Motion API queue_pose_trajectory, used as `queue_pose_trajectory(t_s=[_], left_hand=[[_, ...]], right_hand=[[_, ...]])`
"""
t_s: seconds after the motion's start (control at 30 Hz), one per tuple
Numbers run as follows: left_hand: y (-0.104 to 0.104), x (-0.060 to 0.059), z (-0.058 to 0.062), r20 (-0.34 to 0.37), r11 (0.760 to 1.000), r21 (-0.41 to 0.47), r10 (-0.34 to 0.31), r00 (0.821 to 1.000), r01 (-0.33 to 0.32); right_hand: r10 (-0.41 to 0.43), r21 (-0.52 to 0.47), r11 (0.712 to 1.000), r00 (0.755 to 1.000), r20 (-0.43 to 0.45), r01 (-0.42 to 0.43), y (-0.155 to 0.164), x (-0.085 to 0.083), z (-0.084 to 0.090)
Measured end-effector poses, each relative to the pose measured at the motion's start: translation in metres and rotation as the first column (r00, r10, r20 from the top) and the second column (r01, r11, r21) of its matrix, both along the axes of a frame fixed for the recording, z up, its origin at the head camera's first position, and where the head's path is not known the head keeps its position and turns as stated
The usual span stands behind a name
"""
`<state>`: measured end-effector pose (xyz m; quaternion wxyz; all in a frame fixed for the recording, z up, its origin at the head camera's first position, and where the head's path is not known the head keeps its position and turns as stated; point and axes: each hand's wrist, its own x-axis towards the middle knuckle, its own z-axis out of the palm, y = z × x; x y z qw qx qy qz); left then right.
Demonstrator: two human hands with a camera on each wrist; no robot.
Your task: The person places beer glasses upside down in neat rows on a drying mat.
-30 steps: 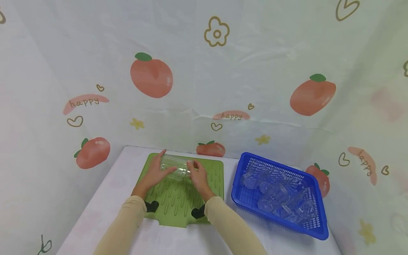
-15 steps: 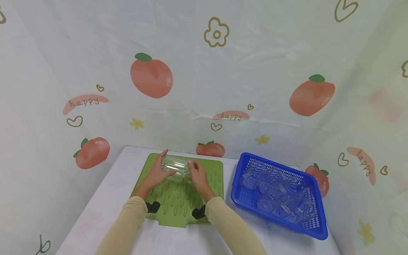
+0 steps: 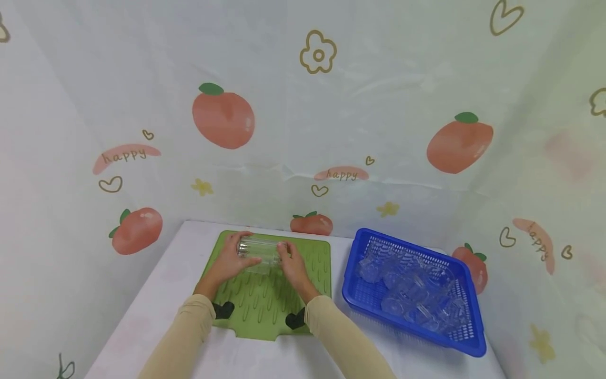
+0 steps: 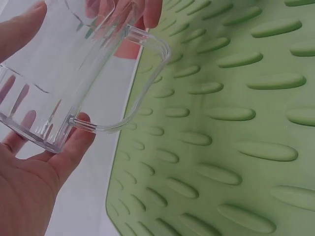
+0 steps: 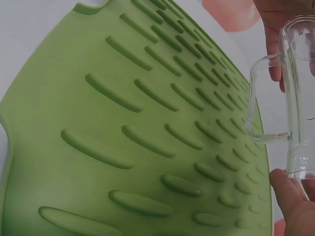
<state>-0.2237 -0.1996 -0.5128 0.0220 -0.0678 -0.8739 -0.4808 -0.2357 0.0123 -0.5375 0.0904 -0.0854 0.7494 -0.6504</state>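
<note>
Head view: a clear handled mug (image 3: 262, 251) lies sideways between two hands at lower centre, above the upper part of a green ridged mat (image 3: 255, 297). At its left end, the left hand (image 3: 229, 261) holds it, thumb and fingers wide around the body. At the opposite end, the right hand (image 3: 294, 266) holds the mug in bent fingers. Left wrist view shows the mug at upper left, its looped handle (image 4: 164, 51) reaching over the mat's edge; right wrist view has it at the right edge, tilted. Lower right in the head view, a blue basket (image 3: 461, 345) holds several clear vessels (image 3: 397, 302), too overlapped to count. Behind the white table (image 3: 307, 363) hangs a peach-printed sheet (image 3: 284, 105)
</note>
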Motion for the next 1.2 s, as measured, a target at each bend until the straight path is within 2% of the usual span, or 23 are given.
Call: queue_pose_trajectory(t_s=[0.17, 0.27, 0.47, 0.6, 0.77, 1.07, 1.2], left_hand=[[0.001, 0.001, 0.001, -0.001, 0.997, 0.077, -0.001, 1.000, 0.001], [0.001, 0.001, 0.002, -0.011, 0.995, 0.100, 0.012, 1.000, -0.011], [-0.001, 0.000, 0.002, -0.055, 0.996, 0.045, 0.074, 0.996, -0.071], [-0.004, -0.002, 0.001, -0.112, 0.994, -0.004, 0.110, 0.988, -0.111], [-0.008, -0.005, 0.000, -0.138, 0.991, -0.022, 0.127, 0.982, -0.131], [-0.014, -0.003, 0.000, -0.158, 0.977, -0.087, 0.179, 0.971, -0.195], [-0.016, -0.003, 0.003, -0.155, 0.975, -0.094, 0.185, 0.970, -0.201]], right_hand=[[0.006, 0.025, 1.000, 1.000, -0.012, -0.005, 0.000, -0.001, -0.001], [-0.009, 0.080, 0.997, 1.000, -0.017, 0.010, 0.000, -0.002, 0.001], [-0.030, 0.234, 0.971, 0.996, -0.081, 0.048, 0.004, -0.002, 0.004], [-0.036, 0.342, 0.936, 0.990, -0.133, 0.080, 0.006, -0.001, 0.008], [-0.017, 0.454, 0.885, 0.980, -0.196, 0.106, 0.008, -0.002, 0.013], [0.053, 0.663, 0.732, 0.956, -0.289, 0.160, 0.022, -0.002, 0.019], [0.087, 0.692, 0.702, 0.945, -0.316, 0.167, 0.029, 0.000, 0.022]])
